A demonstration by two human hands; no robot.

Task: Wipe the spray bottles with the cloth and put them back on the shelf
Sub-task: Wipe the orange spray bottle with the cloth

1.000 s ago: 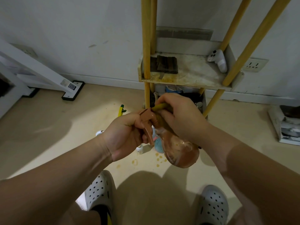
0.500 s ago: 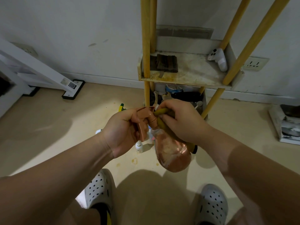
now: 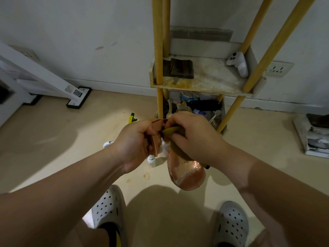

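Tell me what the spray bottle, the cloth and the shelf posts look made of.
Spray bottle: likely translucent brownish-pink plastic, glossy; light glints on its rounded body. Cloth: soft matte olive-yellow fabric, bunched and creased; weave too small to tell. Shelf posts: probably wood, round, matte yellow, possibly painted.

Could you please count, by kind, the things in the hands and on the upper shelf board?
Spray bottles: 1, the pink spray bottle in the left hand.
Cloths: 2, the yellow cloth in the right hand and the dark folded cloth.
Game controllers: 1, the white controller.
Total: 4.
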